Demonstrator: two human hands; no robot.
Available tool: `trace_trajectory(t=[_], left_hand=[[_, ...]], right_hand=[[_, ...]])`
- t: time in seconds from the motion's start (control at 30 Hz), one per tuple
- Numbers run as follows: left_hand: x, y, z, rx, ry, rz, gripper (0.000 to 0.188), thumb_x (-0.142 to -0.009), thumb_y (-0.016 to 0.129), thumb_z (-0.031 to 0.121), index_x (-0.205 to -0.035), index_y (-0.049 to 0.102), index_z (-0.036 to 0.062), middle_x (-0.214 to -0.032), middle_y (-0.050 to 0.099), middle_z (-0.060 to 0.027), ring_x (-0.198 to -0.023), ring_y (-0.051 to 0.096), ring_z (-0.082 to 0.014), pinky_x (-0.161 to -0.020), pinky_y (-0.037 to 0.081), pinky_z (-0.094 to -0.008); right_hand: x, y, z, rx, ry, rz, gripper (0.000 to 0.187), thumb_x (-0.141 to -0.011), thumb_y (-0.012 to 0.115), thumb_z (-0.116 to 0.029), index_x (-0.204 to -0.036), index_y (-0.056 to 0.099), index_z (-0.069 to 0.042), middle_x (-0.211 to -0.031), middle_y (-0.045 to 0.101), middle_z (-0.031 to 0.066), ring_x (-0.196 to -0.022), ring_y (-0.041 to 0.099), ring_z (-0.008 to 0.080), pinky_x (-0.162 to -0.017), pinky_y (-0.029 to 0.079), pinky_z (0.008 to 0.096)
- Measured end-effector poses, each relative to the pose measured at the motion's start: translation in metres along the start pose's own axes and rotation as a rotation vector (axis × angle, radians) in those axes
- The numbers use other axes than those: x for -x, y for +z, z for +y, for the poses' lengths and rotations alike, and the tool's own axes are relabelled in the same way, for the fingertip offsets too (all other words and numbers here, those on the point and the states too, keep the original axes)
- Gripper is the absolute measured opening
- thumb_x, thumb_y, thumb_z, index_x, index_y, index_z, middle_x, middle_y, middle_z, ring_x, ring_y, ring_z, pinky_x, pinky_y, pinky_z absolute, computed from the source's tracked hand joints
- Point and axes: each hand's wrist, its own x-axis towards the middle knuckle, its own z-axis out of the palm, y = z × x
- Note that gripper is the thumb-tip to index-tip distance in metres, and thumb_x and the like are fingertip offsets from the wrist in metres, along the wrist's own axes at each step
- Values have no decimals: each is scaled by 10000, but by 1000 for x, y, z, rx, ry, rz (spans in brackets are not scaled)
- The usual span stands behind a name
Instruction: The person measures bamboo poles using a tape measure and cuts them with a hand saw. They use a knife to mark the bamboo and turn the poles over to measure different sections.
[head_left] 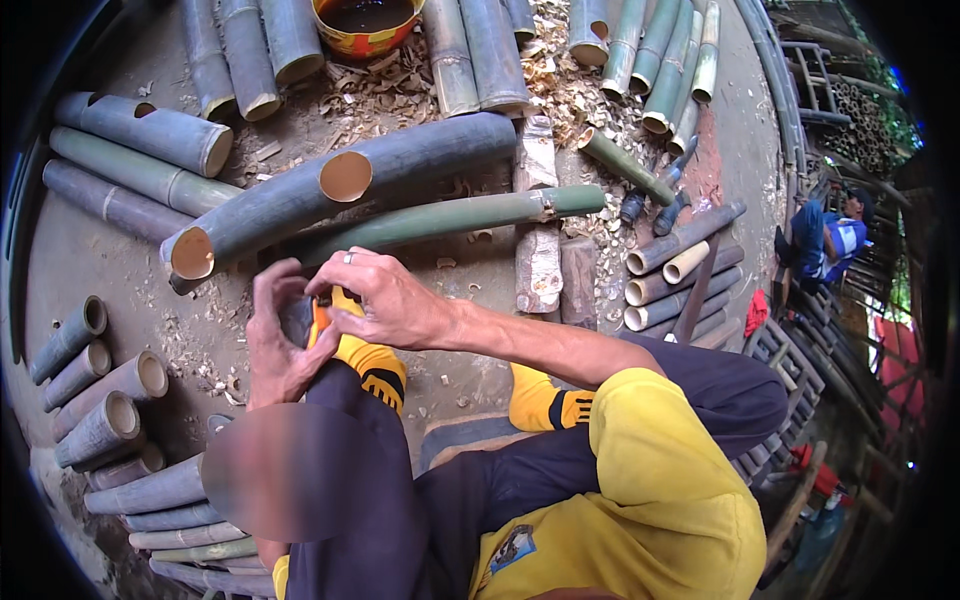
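Note:
In front of my left knee, my left hand [278, 340] curls round a small dark-and-orange thing [319, 317]; its kind is not plain. My right hand [382, 302], with a ring on one finger, meets it from the other side, its thumb and fingers closed on the same thing. Just beyond my hands lies a thick bamboo pole [420, 160] with a round hole cut in its top and an open end at the left. A thinner green bamboo pole [450, 218] lies on the near side of it. My yellow sock [372, 362] shows below the hands.
Cut bamboo tubes lie in groups at the left [110, 425], far side [470, 50] and right [690, 265]. A bowl of dark liquid [365, 25] stands among wood shavings [370, 95]. Log pieces [538, 265] support the poles. A person in blue [835, 235] sits far right.

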Motion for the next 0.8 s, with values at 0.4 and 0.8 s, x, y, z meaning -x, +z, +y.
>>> trace_trajectory(t=[0.4,0.8], left_hand=[[18,-139,-47,-429,-383,218,266,-775,683,267,-786,608,11,-603,569,-115,-531,543,-176,-525,438,-334],[-41,-169,-41,-856,-510,137,439,-773,632,469,-946,672,68,-794,658,-176,-789,647,-323,-723,502,-410]], right_hand=[[-53,-39,51,404,-24,87,101,-825,582,-48,-922,610,-57,-835,608,141,-783,607,316,-680,494,393],[-53,-41,58,766,71,-28,91,-848,576,-149,-936,589,-132,-755,634,114,-692,623,323,-573,478,417]])
